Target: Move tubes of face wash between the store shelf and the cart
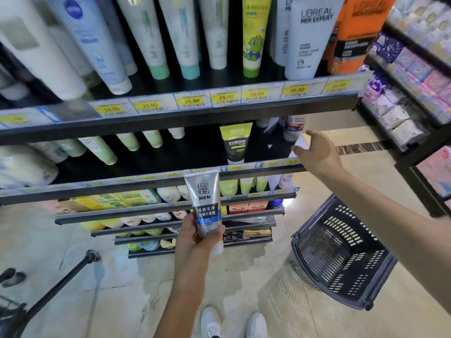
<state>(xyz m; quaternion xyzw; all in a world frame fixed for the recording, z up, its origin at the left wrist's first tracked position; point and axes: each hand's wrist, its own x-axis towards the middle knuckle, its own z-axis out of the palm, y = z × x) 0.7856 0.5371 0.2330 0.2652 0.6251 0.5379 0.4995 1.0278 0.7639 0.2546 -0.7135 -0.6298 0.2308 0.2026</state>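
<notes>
Left hand (195, 237): grips silver tube (205, 203) near its cap, upright.
Right hand (317, 152): fingers spread open, at shelf (170, 178) edge, holding nothing.
Basket (341, 259): at 4 o'clock of tube.

A silver tube of men's face wash (206, 203) stands upright in your left hand (195, 236), cap end down, its crimped end up, a blue band across the lower label and "MEN" printed at its middle; you hold it in front of the store shelf (170, 118). On the second shelf level a black-and-green "MEN" tube (235, 142) stands cap down, with a grey tube (292, 129) near it at the shelf's right end. Your right hand (317, 152) reaches with spread fingers close to that grey tube. The dark slotted cart basket (341, 259) sits on the floor at your right, tilted.
</notes>
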